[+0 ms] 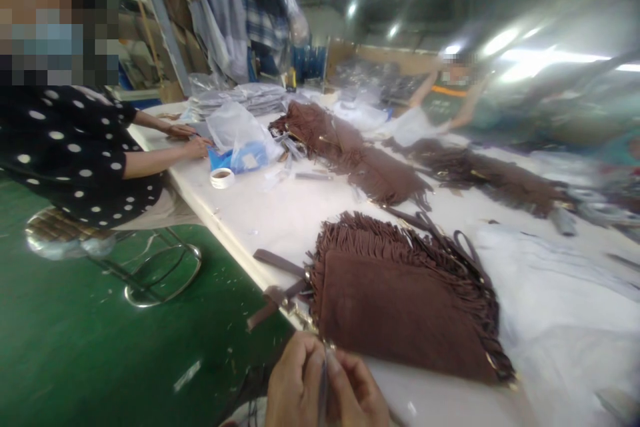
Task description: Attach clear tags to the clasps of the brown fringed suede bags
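Note:
A brown suede fringed bag lies flat on the near part of the table, its fringe along the far and right sides. Brown straps stick out at its left corner, with gold-coloured metal fittings. Just below that corner, my left hand and my right hand meet with fingertips pinched together. A narrow dark strip and a small shiny bit show between the fingers, but what they grip is too small to name.
More brown fringed bags lie in rows across the white table. A tape roll and clear plastic bags are at the far left. A person in polka dots sits at the left edge; another stands across. White sheeting covers the right side.

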Motion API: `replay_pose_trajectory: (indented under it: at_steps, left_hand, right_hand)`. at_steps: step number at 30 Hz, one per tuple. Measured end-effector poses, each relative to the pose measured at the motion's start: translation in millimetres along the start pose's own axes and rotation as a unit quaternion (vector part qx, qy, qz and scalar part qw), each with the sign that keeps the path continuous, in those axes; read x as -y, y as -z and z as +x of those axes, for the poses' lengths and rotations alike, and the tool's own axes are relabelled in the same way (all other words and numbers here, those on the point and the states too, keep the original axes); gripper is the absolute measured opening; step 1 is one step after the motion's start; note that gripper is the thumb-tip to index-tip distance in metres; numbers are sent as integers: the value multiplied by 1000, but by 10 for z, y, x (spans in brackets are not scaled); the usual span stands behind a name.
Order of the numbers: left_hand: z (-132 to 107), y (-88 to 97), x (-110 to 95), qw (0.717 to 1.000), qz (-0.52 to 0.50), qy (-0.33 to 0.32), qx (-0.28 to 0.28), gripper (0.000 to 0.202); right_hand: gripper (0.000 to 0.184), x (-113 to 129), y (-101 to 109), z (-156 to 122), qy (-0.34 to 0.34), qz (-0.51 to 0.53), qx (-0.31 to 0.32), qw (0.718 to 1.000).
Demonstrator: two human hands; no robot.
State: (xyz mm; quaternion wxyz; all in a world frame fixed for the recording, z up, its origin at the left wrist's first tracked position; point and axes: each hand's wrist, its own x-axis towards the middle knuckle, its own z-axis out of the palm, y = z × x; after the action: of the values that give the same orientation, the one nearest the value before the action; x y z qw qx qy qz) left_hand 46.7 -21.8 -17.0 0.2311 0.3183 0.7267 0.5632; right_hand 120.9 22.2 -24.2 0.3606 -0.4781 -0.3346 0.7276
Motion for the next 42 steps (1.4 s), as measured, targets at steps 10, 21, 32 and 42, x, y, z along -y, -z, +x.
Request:
replay_pose_trajectory:
  at_steps: [10, 21, 32, 42]
  left_hand:
    - [-91, 69, 258, 944, 212, -253, -23, 31]
    - [-11, 213, 346, 785, 452, -423, -25, 35]
    - [-26, 294, 334, 939, 221, -222, 145, 39]
    - [38, 358, 159, 966, -142, -11, 216, 48]
  right_hand:
    - [46, 38, -15, 21, 51, -52, -11, 997]
    - [48, -53, 49, 53, 29, -49, 30, 998]
    - [52, -1, 67, 97, 47, -159, 12, 986]
    - [49, 36, 64, 93, 124, -323, -34, 938]
